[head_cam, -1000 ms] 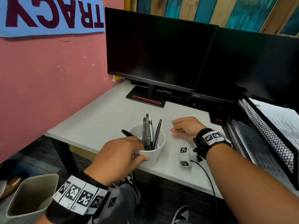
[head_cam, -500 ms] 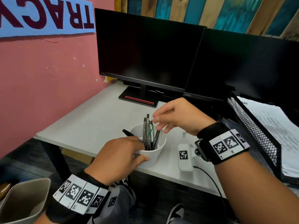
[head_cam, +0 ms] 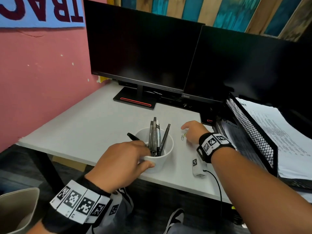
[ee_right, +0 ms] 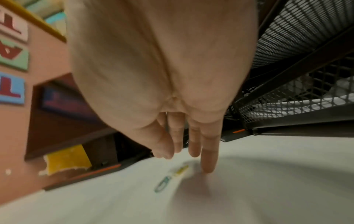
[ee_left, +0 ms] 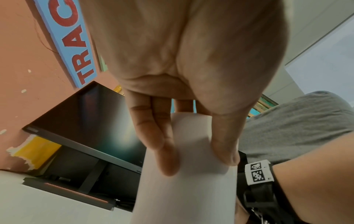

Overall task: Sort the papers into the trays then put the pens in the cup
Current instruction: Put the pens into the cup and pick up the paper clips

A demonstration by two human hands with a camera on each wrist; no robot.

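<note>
The left hand (head_cam: 123, 163) grips the white cup (head_cam: 159, 162) at lower centre, the right hand (head_cam: 194, 131) reaches with straight fingers (ee_right: 209, 153) to the bench (head_cam: 94, 125), and only the right wrist view shows clearly two paper clips (ee_right: 170, 176) below them.

The right hand (ee_right: 162, 72) reaches down from twelve o'clock with straight fingers (ee_right: 209, 153), the longest tip touching the white desk (ee_right: 277, 181). Just beside it, toward seven o'clock, lie a yellow paper clip (ee_right: 181, 169) and a green paper clip (ee_right: 162, 184). Black mesh trays (ee_right: 298, 94) holding papers (ee_right: 306, 106) stand at two o'clock.
</note>
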